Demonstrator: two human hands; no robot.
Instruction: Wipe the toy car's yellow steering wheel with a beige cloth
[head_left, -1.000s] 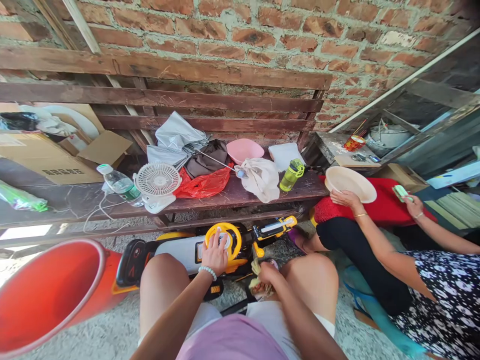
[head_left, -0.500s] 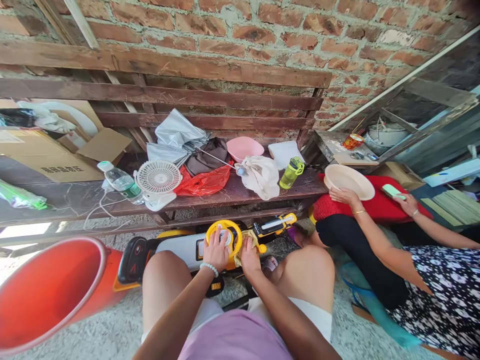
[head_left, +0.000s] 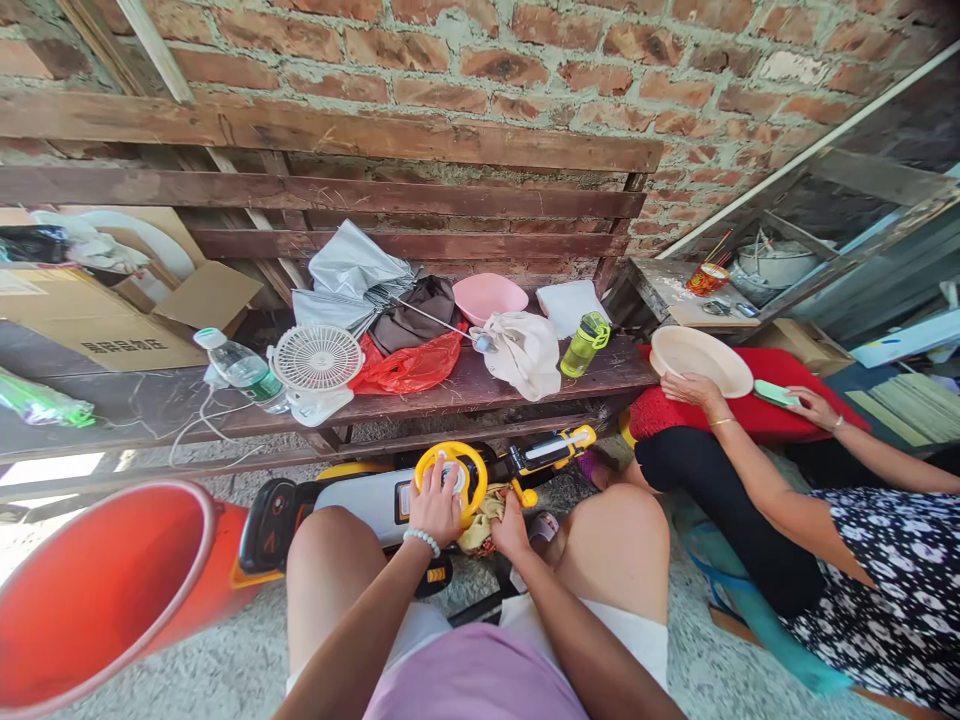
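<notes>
A toy ride-on vehicle with a grey-white body (head_left: pixel 356 500) stands between my knees and the bench. My left hand (head_left: pixel 436 510), with a beaded bracelet at its wrist, grips the toy's yellow steering wheel (head_left: pixel 478 480), its fingers lying over the rim and hub. Bunched in my right hand (head_left: pixel 510 528) is a yellowish cloth (head_left: pixel 484 515) with a patterned part hanging below the wheel. Just beyond that hand are a yellow knob (head_left: pixel 529 497) and the toy's yellow-and-black arm (head_left: pixel 551 450).
Along the wooden bench (head_left: pixel 420 405) stand a water bottle (head_left: pixel 244 370), a white fan (head_left: pixel 316 362), a folded umbrella (head_left: pixel 352 270), a pink bowl (head_left: pixel 490 297) and a green bottle (head_left: pixel 585 345). A red bucket (head_left: pixel 210 540) is at left. At right a co-worker holds a basin (head_left: pixel 701 360) and a green brush-like item (head_left: pixel 776 393).
My right hand has drawn slightly down and right, away from the wheel, and more of the cloth shows. The co-worker's green item has moved left toward the basin.
</notes>
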